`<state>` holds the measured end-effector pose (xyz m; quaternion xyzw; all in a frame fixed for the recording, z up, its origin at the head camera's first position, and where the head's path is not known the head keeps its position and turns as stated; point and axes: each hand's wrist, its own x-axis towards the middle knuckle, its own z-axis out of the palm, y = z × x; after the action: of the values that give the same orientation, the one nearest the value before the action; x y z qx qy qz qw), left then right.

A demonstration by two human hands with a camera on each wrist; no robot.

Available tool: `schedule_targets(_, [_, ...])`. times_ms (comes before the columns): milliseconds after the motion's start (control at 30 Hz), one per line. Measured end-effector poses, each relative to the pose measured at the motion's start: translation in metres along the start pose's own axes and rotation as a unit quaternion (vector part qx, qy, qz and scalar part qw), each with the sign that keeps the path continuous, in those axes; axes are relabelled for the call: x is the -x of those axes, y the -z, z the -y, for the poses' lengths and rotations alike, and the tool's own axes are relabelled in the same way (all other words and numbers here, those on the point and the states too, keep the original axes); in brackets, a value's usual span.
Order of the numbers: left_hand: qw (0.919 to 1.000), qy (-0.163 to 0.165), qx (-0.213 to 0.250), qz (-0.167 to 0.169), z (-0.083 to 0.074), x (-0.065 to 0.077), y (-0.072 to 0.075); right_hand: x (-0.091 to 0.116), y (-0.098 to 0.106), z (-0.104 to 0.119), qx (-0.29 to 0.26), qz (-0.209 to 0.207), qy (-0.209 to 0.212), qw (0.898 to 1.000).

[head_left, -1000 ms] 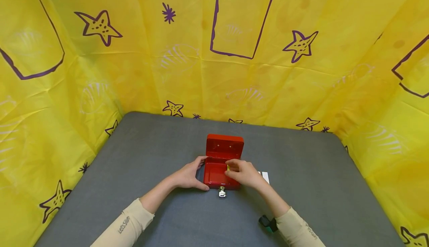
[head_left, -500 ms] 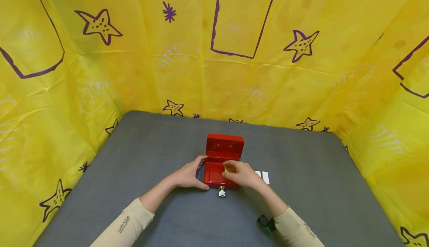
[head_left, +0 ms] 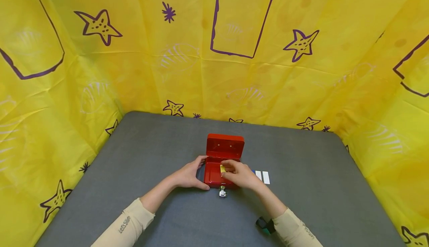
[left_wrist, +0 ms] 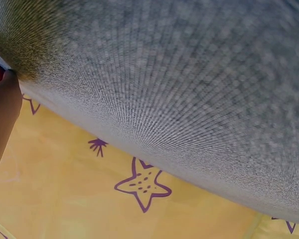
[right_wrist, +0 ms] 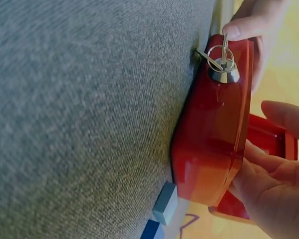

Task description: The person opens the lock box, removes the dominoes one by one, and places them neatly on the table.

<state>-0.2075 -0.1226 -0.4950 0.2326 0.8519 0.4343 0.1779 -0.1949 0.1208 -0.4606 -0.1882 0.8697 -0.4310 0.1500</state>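
Observation:
A red metal cash box sits with its lid raised. Keys on a ring hang from the lock on its front. My left hand grips the box's left end, thumb at the front corner and fingers towards the back. Over the box interior, my right hand pinches a small yellow block, partly covered by the fingers. In the right wrist view the right hand's fingers reach past the box rim, and the block is hidden there. The left wrist view catches only part of the left hand.
Right of the box lie small white-topped blocks, with a blue one partly hidden by the right hand. All stand on a grey table. Yellow patterned cloth surrounds it at the back and sides.
My right hand has moved slightly left over the box interior with the yellow block, which shows more now. More of the blocks at the right is uncovered. The left hand stays put.

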Motion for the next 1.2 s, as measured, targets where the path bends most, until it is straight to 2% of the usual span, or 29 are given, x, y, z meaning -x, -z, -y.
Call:
schedule_targets(233, [1.0, 0.0, -0.001, -0.001, -0.001, 0.0, 0.0, 0.002, 0.003, 0.001, 0.024, -0.02, -0.013, 0.999])
schedule_targets(433, [1.0, -0.001, 0.001, -0.001, 0.0, 0.001, 0.0, 0.001, 0.003, 0.002, 0.042, -0.005, -0.02, 0.999])
schedule_targets(767, [1.0, -0.003, 0.0, -0.005, 0.001, 0.0, -0.001, -0.004, -0.005, 0.0, 0.005, 0.004, -0.002, 1.0])
schedule_targets(1200, [1.0, -0.008, 0.0, -0.004, 0.001, 0.0, 0.0, -0.01, -0.012, -0.002, -0.012, 0.015, 0.006, 1.0])
